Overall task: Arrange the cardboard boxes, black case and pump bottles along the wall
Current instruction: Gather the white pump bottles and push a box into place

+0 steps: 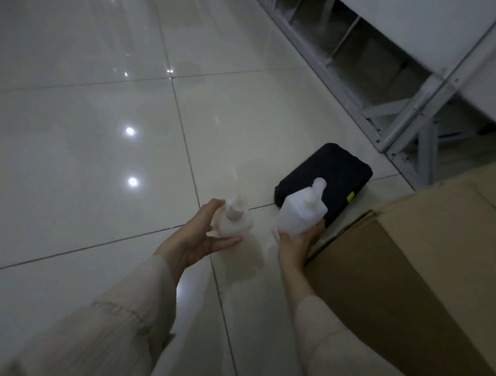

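Above the tiles, right hand (295,243) grips one pump bottle (301,214) (tilted); left hand (200,237) cups another (234,220).

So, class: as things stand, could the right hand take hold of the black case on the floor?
Probably not yet. The right hand already grips a pump bottle, so its fingers are occupied. The black case lies just beyond it, uncovered, beside the cardboard box.
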Demonstrator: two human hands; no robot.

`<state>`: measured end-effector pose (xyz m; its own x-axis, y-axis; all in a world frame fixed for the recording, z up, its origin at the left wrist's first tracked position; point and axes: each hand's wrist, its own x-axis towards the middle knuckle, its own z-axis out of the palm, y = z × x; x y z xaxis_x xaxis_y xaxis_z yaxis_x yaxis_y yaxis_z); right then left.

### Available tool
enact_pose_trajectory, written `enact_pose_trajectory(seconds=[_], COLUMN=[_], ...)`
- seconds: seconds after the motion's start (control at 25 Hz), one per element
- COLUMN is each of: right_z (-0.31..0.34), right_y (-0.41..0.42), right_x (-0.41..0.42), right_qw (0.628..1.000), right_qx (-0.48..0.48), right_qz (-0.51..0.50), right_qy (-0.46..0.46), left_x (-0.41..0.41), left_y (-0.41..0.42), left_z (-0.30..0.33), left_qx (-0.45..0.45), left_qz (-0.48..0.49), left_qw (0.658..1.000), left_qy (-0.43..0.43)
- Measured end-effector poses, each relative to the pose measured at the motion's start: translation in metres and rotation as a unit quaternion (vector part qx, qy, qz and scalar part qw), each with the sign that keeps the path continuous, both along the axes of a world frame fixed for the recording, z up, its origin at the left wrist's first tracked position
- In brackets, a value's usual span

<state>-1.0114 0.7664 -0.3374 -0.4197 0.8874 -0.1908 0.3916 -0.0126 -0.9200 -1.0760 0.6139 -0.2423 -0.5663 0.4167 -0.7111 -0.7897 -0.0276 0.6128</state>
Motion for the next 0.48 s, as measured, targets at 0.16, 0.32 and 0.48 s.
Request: enact_pose_trajectory(seconds=[0.16,0.32,0.48], right_z=[-0.016,-0.03,-0.034], right_y=[-0.011,-0.038,-0.047], right_x=[0.01,0.036,0.056], right_qw=[1.0,0.998,0.994], right_qx=[0.012,0.007,-0.014], right_qz=[0.018,0.058,0.103], right_qy=[0.003,0.015,-0.021], left_x=[-0.015,-0.024,-0.026], left_y=[0.053,0.091,0.098], left_z=[0.002,0.0,-0.004], left_qx=[0.001,0.005,-0.022], left_qz=[-0.023,-0.019,-0.074], left_qw=[1.0,0.998,0.994], left_qy=[0.021,0.061,0.071])
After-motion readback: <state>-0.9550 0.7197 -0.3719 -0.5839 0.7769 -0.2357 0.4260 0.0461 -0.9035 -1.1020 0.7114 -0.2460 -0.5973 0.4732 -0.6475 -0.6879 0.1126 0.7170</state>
